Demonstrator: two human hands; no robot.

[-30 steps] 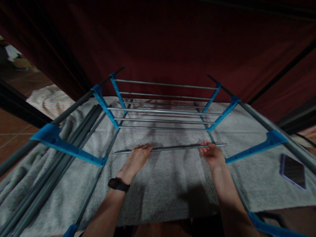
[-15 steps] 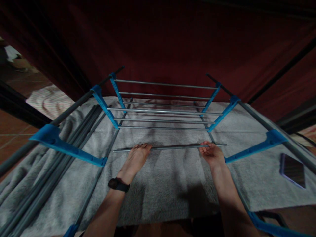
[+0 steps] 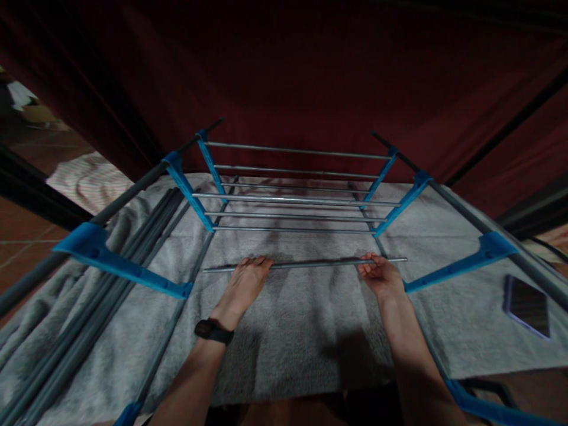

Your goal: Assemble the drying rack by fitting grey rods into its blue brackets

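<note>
A thin grey metal rod [image 3: 315,264] lies crosswise between the two sides of a rack frame. My left hand [image 3: 251,278], with a dark watch [image 3: 213,331] on its wrist, is closed over the rod left of its middle. Near the other end, my right hand [image 3: 377,272] grips it from below, palm partly up. The left blue bracket [image 3: 128,269] and right blue bracket [image 3: 461,269] flank the rod, apart from its ends. Beyond it, several metal rods [image 3: 297,201] span further pairs of blue brackets.
Grey tubes [image 3: 106,302] lie bundled on the grey towel [image 3: 302,349] at left. A phone [image 3: 527,305] rests on the towel at right. Dark red fabric [image 3: 293,71] hangs behind the rack. Long side tubes [image 3: 470,219] run along both sides.
</note>
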